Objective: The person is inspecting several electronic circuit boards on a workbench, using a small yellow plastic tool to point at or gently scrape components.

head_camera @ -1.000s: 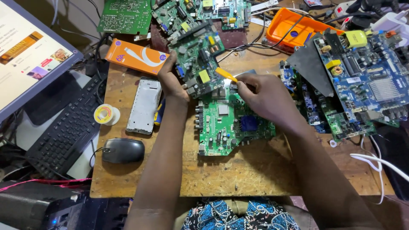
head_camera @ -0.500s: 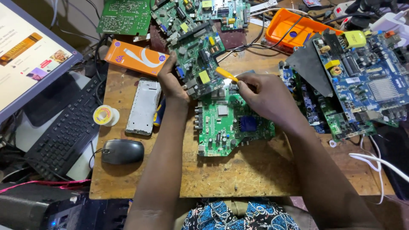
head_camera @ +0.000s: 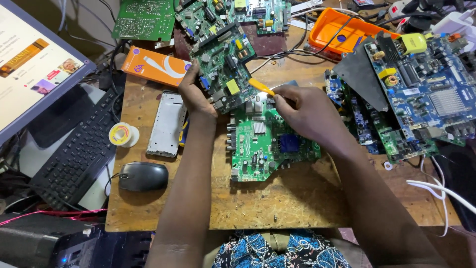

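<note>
The counter (head_camera: 297, 198) is a rough wooden board. A green circuit board (head_camera: 270, 146) lies flat in the middle of it. To the left lie a black mouse (head_camera: 143, 176), a small roll of wire (head_camera: 123, 134), a white phone frame (head_camera: 166, 124) and an orange box (head_camera: 156, 66). On the right sits a pile of blue and green boards (head_camera: 411, 99). An orange tray (head_camera: 342, 32) is at the back.

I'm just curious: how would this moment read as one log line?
left hand: steadies upper circuit board | right hand: holds yellow-handled tool | green circuit board: flat on bench
</note>
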